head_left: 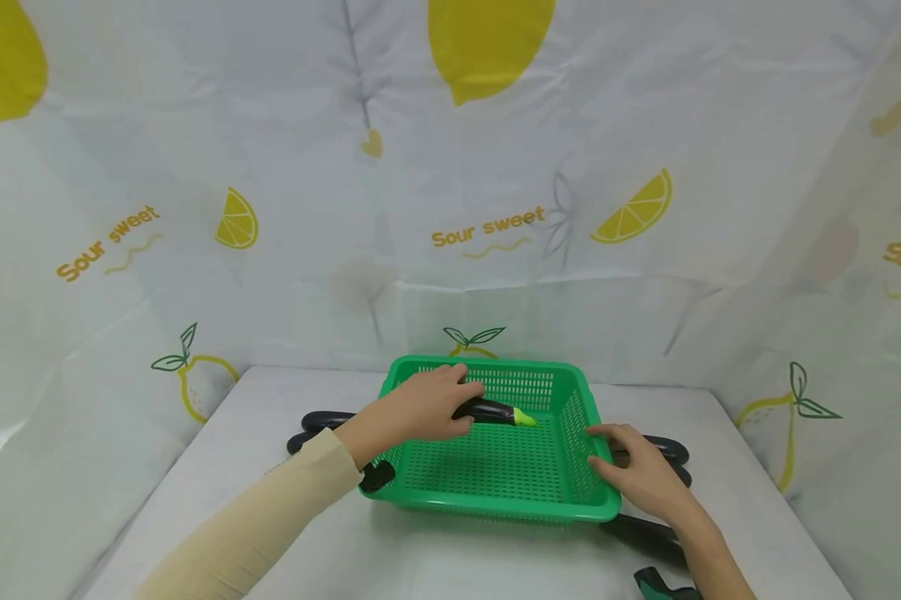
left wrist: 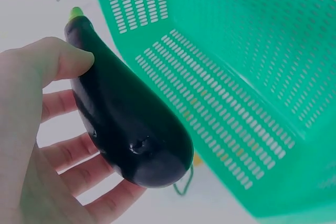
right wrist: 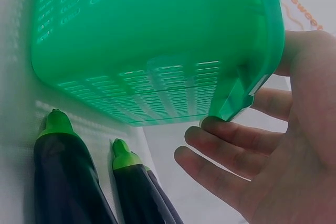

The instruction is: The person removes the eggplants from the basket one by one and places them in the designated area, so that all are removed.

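Note:
My left hand [head_left: 427, 406] grips a dark purple eggplant [head_left: 491, 411] with a green stem end, held above the green plastic basket [head_left: 495, 502]. In the left wrist view, the thumb lies across the narrow part of the eggplant [left wrist: 131, 119] and the fingers pass behind it. At the basket's right side, my right hand [head_left: 641, 471] holds the rim. The right wrist view shows its thumb over the rim [right wrist: 274, 30] and fingers outside and below, some of them spread away from the basket. The visible basket floor holds nothing.
More eggplants [head_left: 326, 419] lie left of the basket, partly behind my left arm. To its right are several others [head_left: 668, 450], partly hidden by my right hand. A black-and-green object [head_left: 660, 587] shows at the bottom edge. Lemon-printed cloth [head_left: 495, 292] hangs around the white table.

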A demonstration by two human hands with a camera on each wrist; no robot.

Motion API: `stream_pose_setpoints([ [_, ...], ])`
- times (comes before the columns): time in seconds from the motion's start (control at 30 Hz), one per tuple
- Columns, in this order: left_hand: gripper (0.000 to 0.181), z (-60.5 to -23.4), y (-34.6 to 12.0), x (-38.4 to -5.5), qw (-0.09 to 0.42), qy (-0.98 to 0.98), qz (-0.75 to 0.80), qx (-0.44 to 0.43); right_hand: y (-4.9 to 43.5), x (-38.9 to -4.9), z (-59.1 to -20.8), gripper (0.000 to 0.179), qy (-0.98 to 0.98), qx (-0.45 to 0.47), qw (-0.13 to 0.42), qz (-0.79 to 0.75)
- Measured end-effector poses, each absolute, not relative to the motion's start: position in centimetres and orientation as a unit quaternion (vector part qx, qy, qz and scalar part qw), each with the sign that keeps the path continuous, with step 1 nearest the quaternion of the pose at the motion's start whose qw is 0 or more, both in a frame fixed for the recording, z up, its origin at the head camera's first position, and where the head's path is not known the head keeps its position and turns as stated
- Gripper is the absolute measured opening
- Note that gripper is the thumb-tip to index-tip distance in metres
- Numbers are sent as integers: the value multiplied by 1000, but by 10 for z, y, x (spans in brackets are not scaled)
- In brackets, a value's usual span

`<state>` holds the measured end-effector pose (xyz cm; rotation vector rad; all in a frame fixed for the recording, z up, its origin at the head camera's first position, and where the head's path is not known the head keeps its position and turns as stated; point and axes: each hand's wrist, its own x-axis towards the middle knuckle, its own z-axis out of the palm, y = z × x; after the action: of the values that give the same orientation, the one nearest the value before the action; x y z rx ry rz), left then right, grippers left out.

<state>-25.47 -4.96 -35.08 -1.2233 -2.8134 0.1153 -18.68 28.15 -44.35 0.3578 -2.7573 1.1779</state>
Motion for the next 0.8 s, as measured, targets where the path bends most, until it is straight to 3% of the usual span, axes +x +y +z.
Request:
stream_pose_setpoints([
  [0.5,33,-342,-122,-238,107,-915,-34,-388,283,-188,-445,45,-913,123,67,383],
  [0.8,37,-346,-163,-236,121,-935,-51,-330,282,-188,-446,44,-913,124,70,382],
])
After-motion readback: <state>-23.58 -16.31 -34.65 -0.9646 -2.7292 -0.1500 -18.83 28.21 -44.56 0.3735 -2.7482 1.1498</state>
